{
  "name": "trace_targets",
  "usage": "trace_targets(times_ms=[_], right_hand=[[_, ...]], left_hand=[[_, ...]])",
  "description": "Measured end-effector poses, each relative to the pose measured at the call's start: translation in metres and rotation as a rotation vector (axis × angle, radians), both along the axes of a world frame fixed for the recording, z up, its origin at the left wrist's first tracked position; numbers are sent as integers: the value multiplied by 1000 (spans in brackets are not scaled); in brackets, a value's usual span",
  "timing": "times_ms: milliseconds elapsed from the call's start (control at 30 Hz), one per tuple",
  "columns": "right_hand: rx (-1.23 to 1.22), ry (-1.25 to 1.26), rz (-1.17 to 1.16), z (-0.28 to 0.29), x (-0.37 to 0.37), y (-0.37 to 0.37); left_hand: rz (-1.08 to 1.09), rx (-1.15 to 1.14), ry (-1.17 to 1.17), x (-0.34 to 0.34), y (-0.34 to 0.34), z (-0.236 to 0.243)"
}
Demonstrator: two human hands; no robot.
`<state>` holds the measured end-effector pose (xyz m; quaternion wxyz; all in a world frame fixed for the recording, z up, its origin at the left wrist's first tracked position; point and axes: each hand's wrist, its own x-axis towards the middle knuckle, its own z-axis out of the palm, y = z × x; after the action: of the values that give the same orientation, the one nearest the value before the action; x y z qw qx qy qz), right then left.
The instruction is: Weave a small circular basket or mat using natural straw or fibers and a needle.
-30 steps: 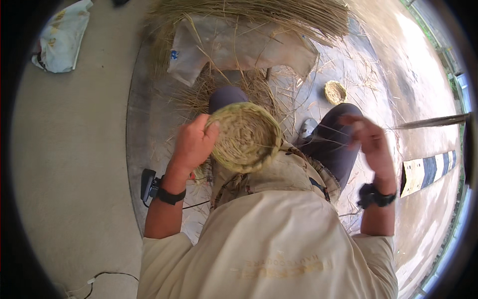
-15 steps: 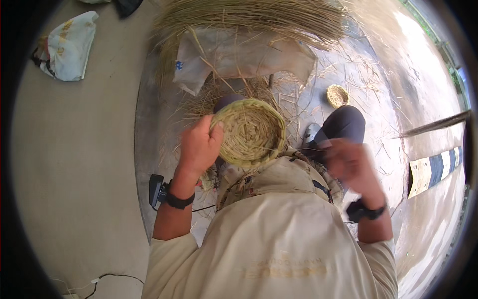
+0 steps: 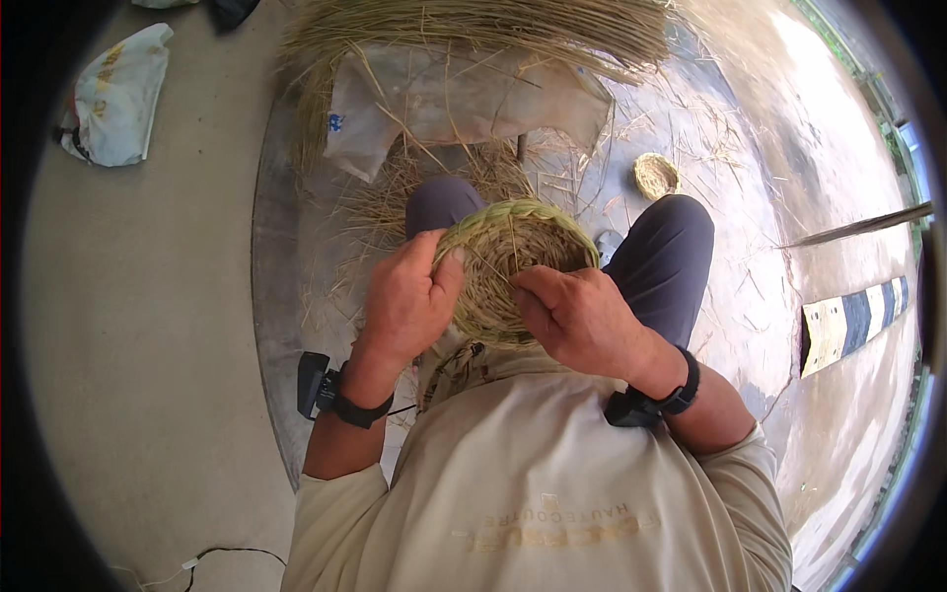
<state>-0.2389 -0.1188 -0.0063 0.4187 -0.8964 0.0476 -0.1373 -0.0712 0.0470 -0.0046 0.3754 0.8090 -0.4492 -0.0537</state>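
A round woven straw basket [image 3: 503, 232] is held above my lap, between my knees. My left hand [image 3: 409, 296] grips its left rim, thumb over the edge. My right hand [image 3: 572, 321] is closed in a pinch over the inside of the basket, on what looks like a thin straw strand; the fingertips are partly hidden. A long bundle of straw [image 3: 493, 30] lies at the top of the view, over a crumpled translucent sheet [image 3: 464, 94], with loose straws [image 3: 365, 212] scattered below it.
A smaller straw basket [image 3: 657, 176] sits beyond my right knee. A white sack [image 3: 113, 94] lies at upper left on concrete. A striped strip [image 3: 853, 321] and a long thin pole [image 3: 868, 225] are at right. A black device [image 3: 314, 380] and cord are beside my left wrist.
My right hand has come from out at the right into the basket and closed there. My left hand and the basket have shifted slightly right.
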Motion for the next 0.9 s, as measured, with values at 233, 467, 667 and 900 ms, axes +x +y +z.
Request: trace_targets(times_ms=[233,467,667,900], right_hand=[[66,-29,-29,0,14,4],[238,112,64,-1,11,-5],[235,33,7,3,16,-1],[-314,-160,-298,18,2,-10]], left_hand=[[-2,0,-134,-16,-6,-7],[-17,17,-177,-9,2,-9],[-55,-4,-219,-8,-6,-7],[-55,12,-207,-3,1,1]])
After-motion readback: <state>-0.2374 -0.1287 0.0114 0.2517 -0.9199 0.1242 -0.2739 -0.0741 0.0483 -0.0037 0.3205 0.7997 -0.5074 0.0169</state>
